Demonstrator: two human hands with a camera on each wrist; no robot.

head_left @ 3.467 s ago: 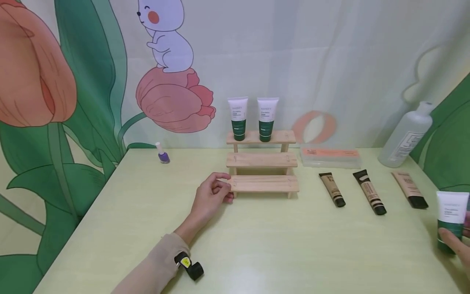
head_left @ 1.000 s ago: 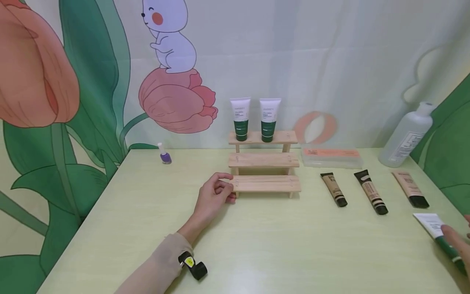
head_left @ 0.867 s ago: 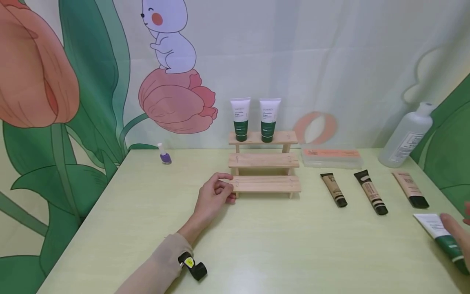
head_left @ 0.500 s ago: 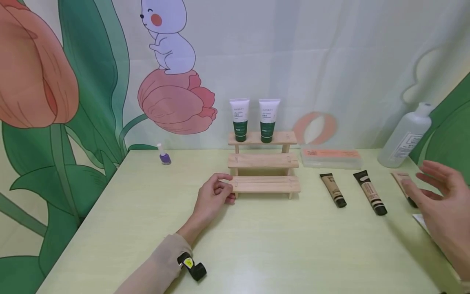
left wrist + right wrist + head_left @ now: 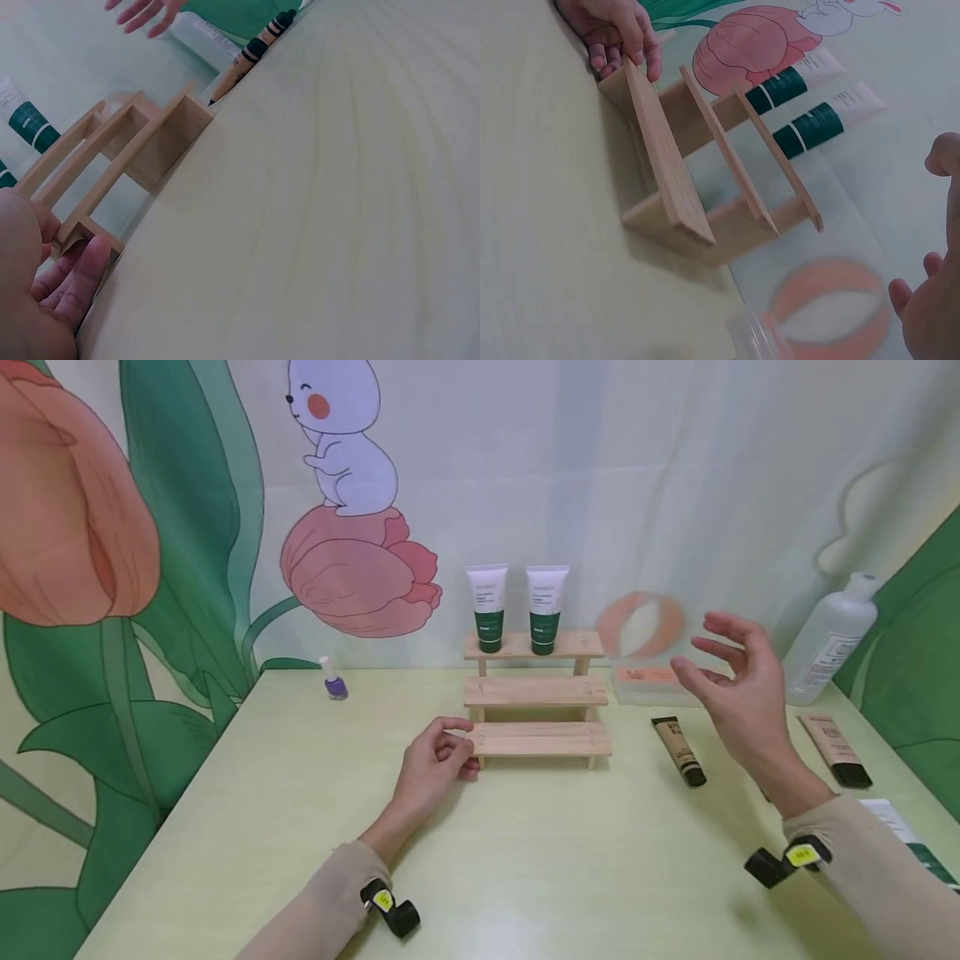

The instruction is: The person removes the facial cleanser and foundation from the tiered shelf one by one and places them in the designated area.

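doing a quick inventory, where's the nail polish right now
In the head view, the nail polish is at the table's back left, left of the stand the left hand grips.

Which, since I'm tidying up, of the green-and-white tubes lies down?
The green-and-white tube at far right, partly hidden by the right sleeve, lies on the table; the other two stand upright atop the wooden stand.
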